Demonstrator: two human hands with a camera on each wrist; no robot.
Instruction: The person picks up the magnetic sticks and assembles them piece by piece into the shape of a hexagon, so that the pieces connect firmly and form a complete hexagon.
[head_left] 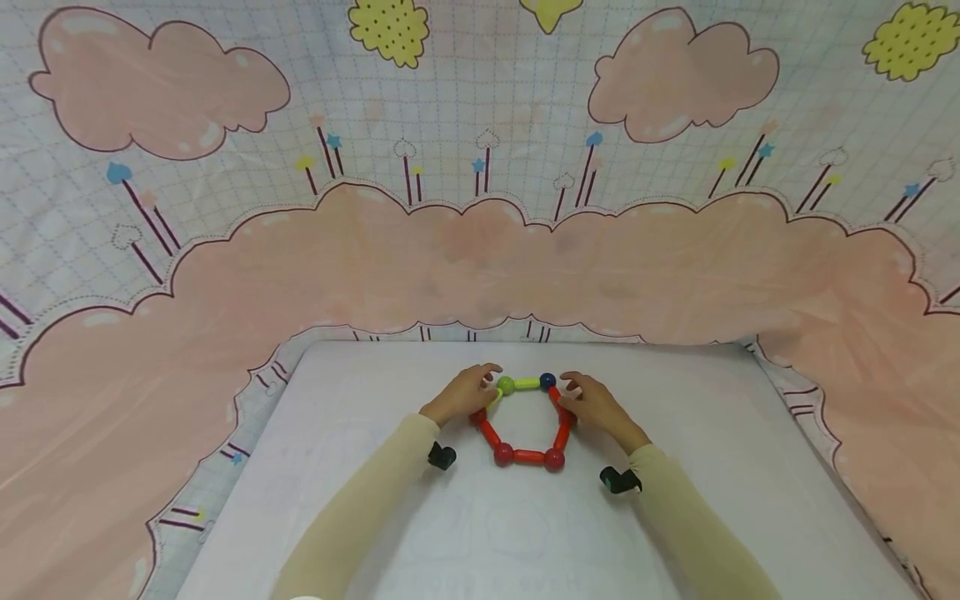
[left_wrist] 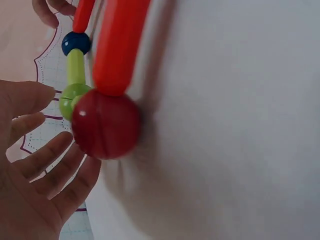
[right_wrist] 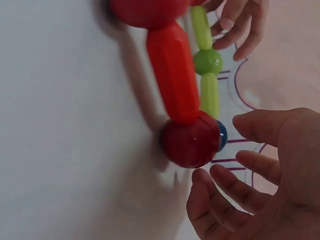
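Observation:
A six-sided ring of toy balls and rods lies on the white table. Its far side has a green ball (head_left: 506, 385), a yellow-green rod (head_left: 527, 384) and a dark blue ball (head_left: 547, 382). Red rods (head_left: 529, 457) and red balls (head_left: 503, 453) form the near part. My left hand (head_left: 467, 395) is at the ring's left corner, its fingers spread loosely beside a red ball (left_wrist: 106, 124). At the right corner, my right hand (head_left: 596, 406) has its fingers apart, close by another red ball (right_wrist: 191, 142). Whether fingertips touch the balls is hard to tell.
The white tabletop (head_left: 480, 533) extends around the ring. Behind it and along both sides hangs a patterned cloth (head_left: 480, 267) with pink clouds. Black wrist cameras (head_left: 619, 480) sit by both cuffs, low over the table.

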